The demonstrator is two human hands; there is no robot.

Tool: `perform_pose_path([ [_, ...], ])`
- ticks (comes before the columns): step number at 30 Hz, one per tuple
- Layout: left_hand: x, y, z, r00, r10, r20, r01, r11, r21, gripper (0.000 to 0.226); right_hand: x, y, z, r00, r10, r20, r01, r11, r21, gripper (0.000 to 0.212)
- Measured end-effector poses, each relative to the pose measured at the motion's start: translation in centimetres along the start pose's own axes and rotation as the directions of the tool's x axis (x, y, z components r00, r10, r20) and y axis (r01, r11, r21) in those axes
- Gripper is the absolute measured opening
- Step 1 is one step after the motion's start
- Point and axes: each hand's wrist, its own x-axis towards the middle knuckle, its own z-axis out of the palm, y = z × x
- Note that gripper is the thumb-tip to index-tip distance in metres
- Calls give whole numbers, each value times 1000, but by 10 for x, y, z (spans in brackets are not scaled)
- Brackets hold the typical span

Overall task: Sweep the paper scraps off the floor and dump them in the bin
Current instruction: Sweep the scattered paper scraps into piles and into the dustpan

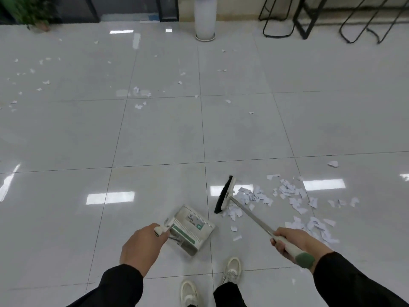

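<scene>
the glossy grey-white tiled floor (155, 134) fills nearly the whole view, with bright ceiling-light reflections on it. at the far edge stand black metal frame legs (307, 18), a tall white cylindrical planter (205, 18) on a saucer, and a blurred green plant (24, 12) in the left corner.

the paper scraps (287, 196) lie mostly in a loose heap on the right, just beside the broom head and spreading toward the right hand; more single scraps are scattered well apart over the far left and middle of the floor.

black sleeves reach in from below, and two white shoes (232, 270) stand on the tiles between them.

the broom (225, 194) has a pale head with black bristles pointing left, set on the floor at the left edge of the heap; its metal shaft slants back to a white and green grip. the right hand (292, 242) is curled round that grip.

the dustpan (191, 229), white with a green strip and a label, sits low near the floor just left of the broom head. the left hand (141, 247) grips its white handle, fingers wrapped round it.
</scene>
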Motion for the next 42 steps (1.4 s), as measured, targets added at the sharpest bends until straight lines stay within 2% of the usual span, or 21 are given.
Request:
perform_pose_path([
  [7, 0, 1, 1, 985, 168, 30, -171, 979, 116, 30, -27, 52, -30, 992, -34, -119, 46, 993, 104, 9],
  [13, -9, -14, 2, 979, 193, 65, -200, 971, 128, 32, -53, 86, -20, 985, -66, -161, 75, 996, 54, 14],
  [18, -16, -30, 4, 978, 187, 88, -198, 970, 139, 27, -66, 108, -7, 997, -51, -53, 58, 987, 153, 13],
  [23, -27, -46, 12, 977, 187, 100, -201, 968, 152, 28, -60, 129, 0, 999, -40, -31, 43, 995, 95, 12],
  [26, -45, -50, 24, 982, 171, 83, -182, 973, 142, 26, -53, 151, -20, 999, 10, -30, -10, 1000, 13, 14],
  [31, -96, -28, 54, 988, 148, 52, -153, 981, 121, 21, -48, 179, -107, 997, 9, -73, -18, 993, -120, 16],
  [35, -132, -8, 81, 991, 129, 25, -131, 982, 135, 21, -38, 177, -171, 994, -17, -104, -12, 962, -272, 15],
  [37, -157, 15, 117, 991, 133, 15, -134, 982, 136, 20, -40, 179, -220, 991, -46, -124, 3, 944, -329, 14],
  [38, -159, 11, 116, 992, 127, 9, -127, 983, 133, 21, -37, 174, -220, 990, -65, -129, 15, 934, -356, 14],
  [42, -191, 45, 167, 989, 146, 25, -148, 978, 145, 25, -32, 171, -294, 980, -100, -171, 31, 930, -366, 13],
])
